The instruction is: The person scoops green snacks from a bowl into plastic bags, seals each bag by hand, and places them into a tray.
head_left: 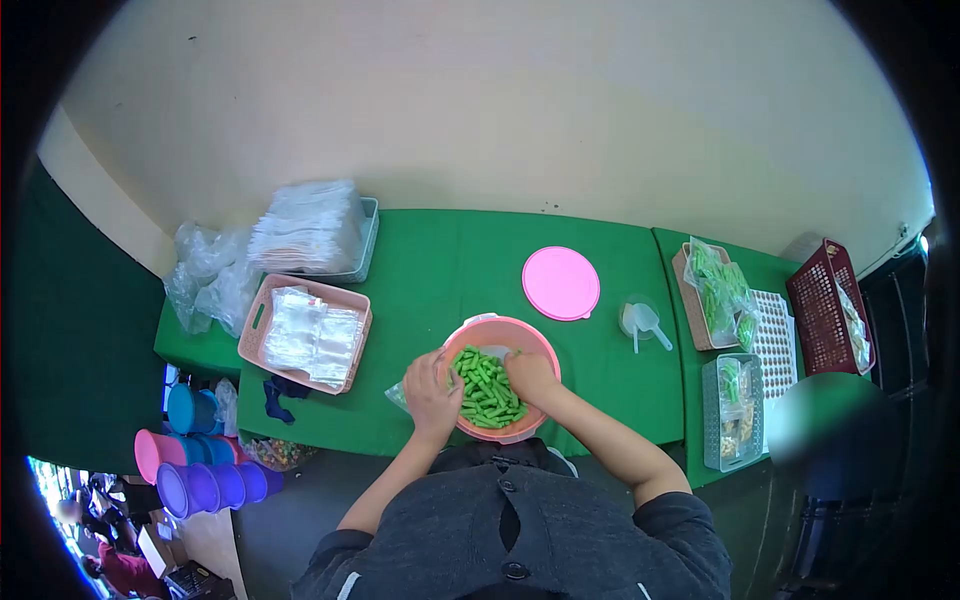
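Note:
A pink tub (543,345) at the table's front edge holds many short green pieces (482,388) that look like cut beans. My left hand (434,390) is at the tub's left rim, its fingers bent round part of a clear plastic bag (397,396) that sticks out to the left. My right hand (530,375) reaches over the right rim, fingers curled down at the green pieces; what it holds, if anything, is hidden. Behind the tub a round pink lid (561,284) lies flat on the green cloth.
At left are a pink basket of clear bags (366,345), a stack of plastic sheets (308,228) and loose plastic (208,272). A measuring cup (640,318) lies right. Farther right stand bagged beans (718,285), a grey basket (711,425) and a maroon basket (822,310).

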Demonstrator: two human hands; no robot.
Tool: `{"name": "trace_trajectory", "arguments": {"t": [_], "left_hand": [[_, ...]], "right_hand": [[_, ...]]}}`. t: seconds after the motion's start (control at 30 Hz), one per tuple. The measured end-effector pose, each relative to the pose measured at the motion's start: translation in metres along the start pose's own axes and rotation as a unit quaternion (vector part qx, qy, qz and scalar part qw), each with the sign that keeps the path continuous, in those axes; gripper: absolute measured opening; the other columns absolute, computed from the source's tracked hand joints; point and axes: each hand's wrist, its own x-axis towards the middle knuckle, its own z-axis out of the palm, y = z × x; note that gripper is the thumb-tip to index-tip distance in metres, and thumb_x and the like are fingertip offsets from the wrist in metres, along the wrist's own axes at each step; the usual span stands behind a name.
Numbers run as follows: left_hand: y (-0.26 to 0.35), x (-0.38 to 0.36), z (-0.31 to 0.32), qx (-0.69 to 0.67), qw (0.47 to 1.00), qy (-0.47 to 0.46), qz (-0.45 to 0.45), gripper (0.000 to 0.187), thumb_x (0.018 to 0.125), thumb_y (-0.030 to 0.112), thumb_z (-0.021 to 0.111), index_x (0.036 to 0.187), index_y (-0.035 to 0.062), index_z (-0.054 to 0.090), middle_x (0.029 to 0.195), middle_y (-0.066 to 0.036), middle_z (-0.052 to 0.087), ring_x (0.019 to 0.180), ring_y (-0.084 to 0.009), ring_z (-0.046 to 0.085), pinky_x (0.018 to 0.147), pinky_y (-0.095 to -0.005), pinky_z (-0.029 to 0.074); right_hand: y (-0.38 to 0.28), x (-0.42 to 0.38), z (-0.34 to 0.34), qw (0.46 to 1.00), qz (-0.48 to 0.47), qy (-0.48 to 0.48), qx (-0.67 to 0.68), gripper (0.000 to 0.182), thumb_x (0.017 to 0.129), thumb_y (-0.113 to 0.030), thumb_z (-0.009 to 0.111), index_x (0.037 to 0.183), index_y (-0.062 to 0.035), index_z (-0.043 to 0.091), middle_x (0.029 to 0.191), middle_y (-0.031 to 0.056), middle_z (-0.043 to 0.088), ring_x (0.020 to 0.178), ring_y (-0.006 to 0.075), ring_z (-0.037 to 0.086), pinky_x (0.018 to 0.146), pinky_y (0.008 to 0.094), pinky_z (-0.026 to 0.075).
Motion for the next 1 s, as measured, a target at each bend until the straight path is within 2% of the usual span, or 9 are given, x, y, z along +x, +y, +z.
{"name": "trace_trajectory", "arguments": {"t": [0.07, 0.17, 0.27, 0.5, 0.73, 0.8, 0.83, 0.9, 1.0], "left_hand": [[-0.001, -0.001, 0.001, 0.005, 1.0, 0.005, -0.006, 0.044, 0.072, 0.006, 0.067, 0.114, 0.0068, 0.055, 0.104, -0.011, 0.059, 0.099, -0.0302, 0.056, 0.087, -0.0427, 0.042], [0.001, 0.0, 0.001, 0.01, 1.0, 0.009, -0.011, 0.043, 0.072, 0.006, 0.067, 0.114, 0.0066, 0.055, 0.104, -0.011, 0.059, 0.099, -0.0307, 0.056, 0.088, -0.0429, 0.042], [-0.001, -0.001, 0.002, 0.006, 1.0, 0.008, -0.006, 0.043, 0.072, 0.006, 0.067, 0.114, 0.0064, 0.055, 0.104, -0.011, 0.059, 0.099, -0.0311, 0.056, 0.088, -0.0429, 0.042], [0.003, 0.01, -0.018, -0.052, 0.998, -0.001, -0.039, 0.048, 0.071, 0.009, 0.07, 0.116, 0.006, 0.054, 0.103, -0.011, 0.059, 0.098, -0.0296, 0.057, 0.087, -0.042, 0.043], [0.007, 0.048, -0.052, -0.067, 0.996, 0.026, -0.052, 0.057, 0.069, 0.009, 0.07, 0.122, 0.006, 0.049, 0.101, -0.011, 0.057, 0.095, -0.0293, 0.056, 0.086, -0.0411, 0.043], [0.01, 0.056, -0.062, -0.026, 0.988, -0.141, 0.058, 0.064, 0.066, 0.009, 0.072, 0.126, 0.0076, 0.046, 0.099, -0.012, 0.055, 0.094, -0.0301, 0.055, 0.086, -0.0419, 0.043], [0.014, 0.057, -0.062, -0.026, 0.988, -0.141, 0.059, 0.064, 0.066, 0.009, 0.072, 0.126, 0.0076, 0.046, 0.099, -0.012, 0.055, 0.094, -0.0301, 0.055, 0.086, -0.0419, 0.043], [0.025, 0.055, -0.058, -0.022, 0.961, -0.243, 0.131, 0.073, 0.064, 0.01, 0.074, 0.13, 0.0102, 0.043, 0.099, -0.012, 0.053, 0.094, -0.0312, 0.054, 0.086, -0.0431, 0.042], [0.046, 0.052, -0.048, -0.065, 0.951, -0.252, 0.169, 0.083, 0.062, 0.011, 0.077, 0.136, 0.0122, 0.039, 0.105, -0.013, 0.053, 0.1, -0.0322, 0.053, 0.089, -0.0437, 0.041]], "right_hand": [[-0.002, -0.004, -0.028, 0.992, -0.026, -0.11, 0.052, 0.022, 0.086, -0.02, 0.053, 0.084, -0.0023, 0.065, 0.075, 0.0185, 0.066, 0.07, 0.0331, 0.066, 0.064, 0.047, 0.051], [-0.004, -0.006, -0.024, 0.985, -0.049, -0.116, 0.115, 0.033, 0.089, -0.027, 0.05, 0.074, -0.0032, 0.068, 0.072, 0.0161, 0.067, 0.066, 0.0336, 0.066, 0.064, 0.0477, 0.051], [-0.012, -0.007, -0.04, 0.968, -0.045, -0.179, 0.17, 0.042, 0.095, -0.034, 0.044, 0.079, -0.0018, 0.067, 0.073, 0.0192, 0.065, 0.071, 0.0383, 0.064, 0.068, 0.0489, 0.05], [-0.001, -0.016, -0.052, 0.95, -0.027, -0.194, 0.243, 0.044, 0.095, -0.037, 0.044, 0.079, -0.0045, 0.07, 0.076, 0.0182, 0.066, 0.076, 0.0366, 0.064, 0.074, 0.0501, 0.048], [0.018, -0.042, -0.126, 0.928, 0.01, -0.122, 0.352, 0.041, 0.094, -0.036, 0.049, 0.077, -0.0029, 0.067, 0.069, 0.0166, 0.063, 0.065, 0.0337, 0.062, 0.062, 0.0437, 0.047], [0.022, -0.049, -0.153, 0.923, 0.008, -0.087, 0.375, 0.039, 0.093, -0.034, 0.051, 0.077, -0.0029, 0.066, 0.068, 0.0164, 0.063, 0.064, 0.0335, 0.061, 0.06, 0.0423, 0.047], [0.021, -0.054, -0.169, 0.934, 0.011, -0.069, 0.351, 0.036, 0.092, -0.033, 0.053, 0.076, -0.0032, 0.066, 0.068, 0.0164, 0.063, 0.064, 0.0343, 0.061, 0.06, 0.0428, 0.047], [0.019, -0.061, -0.189, 0.943, 0.015, -0.05, 0.327, 0.034, 0.091, -0.031, 0.054, 0.076, -0.0035, 0.067, 0.068, 0.0165, 0.063, 0.064, 0.0351, 0.06, 0.06, 0.0433, 0.047], [0.014, -0.07, -0.201, 0.963, -0.018, 0.004, 0.271, 0.031, 0.09, -0.029, 0.056, 0.082, -0.0017, 0.069, 0.065, 0.0159, 0.06, 0.061, 0.0295, 0.06, 0.057, 0.0385, 0.046]]}}
